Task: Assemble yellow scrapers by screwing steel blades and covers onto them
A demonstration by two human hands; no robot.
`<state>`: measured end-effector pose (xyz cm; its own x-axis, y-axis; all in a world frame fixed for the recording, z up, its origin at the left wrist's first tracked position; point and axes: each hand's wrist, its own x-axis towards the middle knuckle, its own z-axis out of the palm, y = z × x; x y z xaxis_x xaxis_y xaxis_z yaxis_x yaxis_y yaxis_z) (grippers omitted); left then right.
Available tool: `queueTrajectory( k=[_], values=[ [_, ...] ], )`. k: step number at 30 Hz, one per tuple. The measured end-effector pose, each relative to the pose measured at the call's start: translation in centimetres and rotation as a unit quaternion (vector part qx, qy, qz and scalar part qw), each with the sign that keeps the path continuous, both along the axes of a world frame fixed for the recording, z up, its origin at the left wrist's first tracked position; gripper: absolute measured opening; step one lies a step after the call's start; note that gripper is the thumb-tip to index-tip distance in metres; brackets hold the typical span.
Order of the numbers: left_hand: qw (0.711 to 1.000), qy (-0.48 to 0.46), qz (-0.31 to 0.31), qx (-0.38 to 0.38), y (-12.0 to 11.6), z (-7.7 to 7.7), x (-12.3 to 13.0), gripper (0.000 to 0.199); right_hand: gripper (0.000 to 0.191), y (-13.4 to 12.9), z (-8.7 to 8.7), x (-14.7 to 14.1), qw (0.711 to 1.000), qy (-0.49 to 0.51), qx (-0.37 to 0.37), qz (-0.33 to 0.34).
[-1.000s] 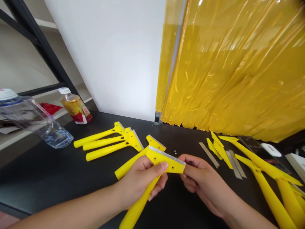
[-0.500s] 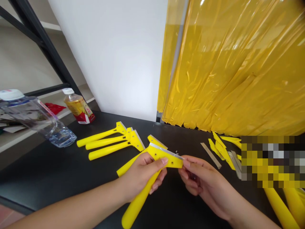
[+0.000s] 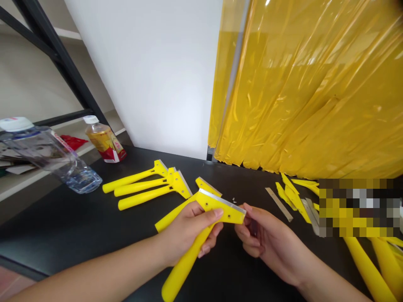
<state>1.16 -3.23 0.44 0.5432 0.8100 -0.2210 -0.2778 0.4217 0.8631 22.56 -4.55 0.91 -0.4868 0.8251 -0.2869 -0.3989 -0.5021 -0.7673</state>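
My left hand [image 3: 195, 226] is closed around the neck of a yellow scraper [image 3: 189, 260], its thumb lying on the head. The scraper tilts up to the right, a metal blade [image 3: 217, 198] along the head's upper edge and two small holes in its face. At the head's right corner, my right hand [image 3: 264, 235] has curled fingers, with thumb and fingertips touching that end; part of this contact is hidden. Just behind my left hand lies another yellow scraper [image 3: 173, 216], partly covered. Three more bladed scrapers [image 3: 145, 199] lie side by side to the left.
On the black table [image 3: 78, 235] stand a tilted clear bottle [image 3: 53, 155] and a smaller drink bottle [image 3: 105, 140]. To the right are a flat metal strip [image 3: 278, 204], yellow plastic pieces [image 3: 291, 197] and several yellow handles [image 3: 367, 268]. Yellow film [image 3: 308, 92] hangs behind.
The held scraper has shifted very slightly to the right. My right thumb has slid back off the head's face to its corner, uncovering the end.
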Motion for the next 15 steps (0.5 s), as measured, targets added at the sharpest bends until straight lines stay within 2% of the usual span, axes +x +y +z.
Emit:
queueTrajectory(
  k=[7, 12, 15],
  values=[
    [1.000, -0.016, -0.023, -0.005, -0.14, 0.19, 0.22, 0.034, 0.025, 0.10, -0.50, -0.31, 1.000, -0.020, -0.003, 0.002],
    [1.000, 0.022, 0.019, 0.006, 0.17, 0.05, 0.21, 0.037, 0.034, 0.25, -0.46, 0.19, 0.999, -0.012, 0.043, -0.009],
    [0.998, 0.046, 0.025, 0.027, 0.41, -0.14, 0.05, 0.037, 0.034, 0.14, -0.33, 0.31, 0.997, -0.045, 0.063, -0.011]
  ],
)
